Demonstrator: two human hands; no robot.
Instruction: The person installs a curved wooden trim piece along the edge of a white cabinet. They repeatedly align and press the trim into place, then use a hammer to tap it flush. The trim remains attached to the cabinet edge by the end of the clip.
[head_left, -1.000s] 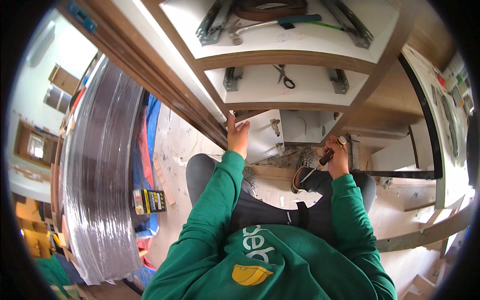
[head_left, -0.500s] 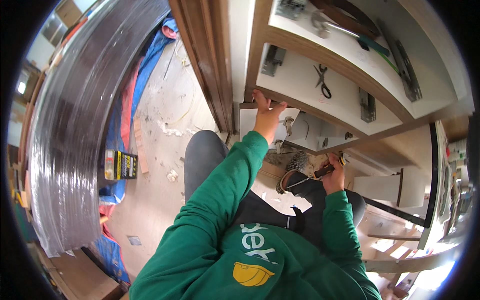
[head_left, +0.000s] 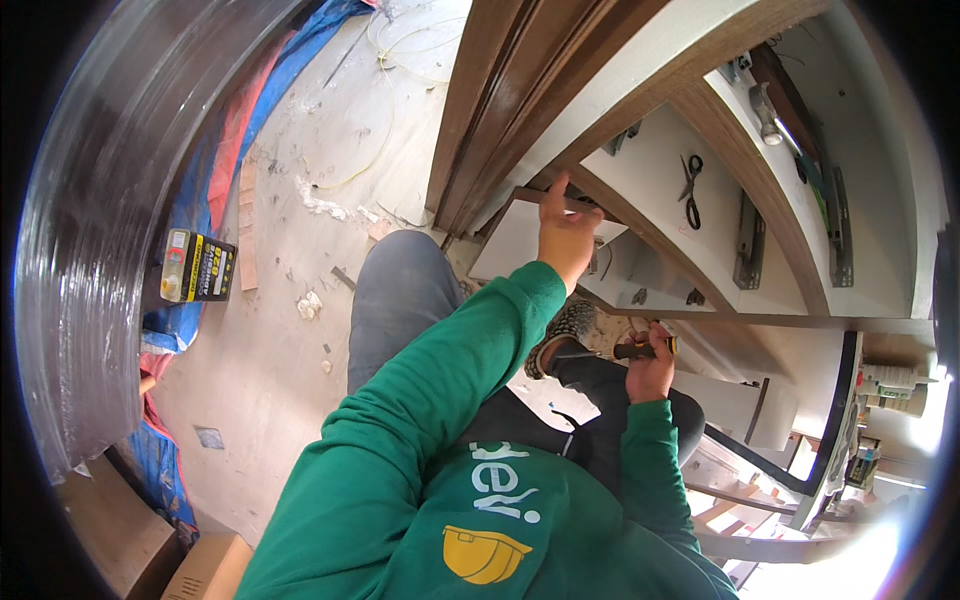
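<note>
Left hand (head_left: 566, 235): fingers gripping the dark brown edge of a white drawer panel (head_left: 520, 240).
Right hand (head_left: 650, 365): closed on a black-handled tool (head_left: 640, 350), possibly a screwdriver.
Shelf above: black-handled scissors (head_left: 690, 190).

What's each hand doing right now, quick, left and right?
Left hand: fingers gripping the edge of the white drawer panel.
Right hand: closed around a dark-handled tool, likely a screwdriver.

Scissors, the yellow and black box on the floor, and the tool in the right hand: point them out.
scissors (head_left: 690, 190), head view, on the pivot.
yellow and black box (head_left: 198, 266), head view, on its top face.
tool (head_left: 638, 350), head view, on its dark handle.
</note>
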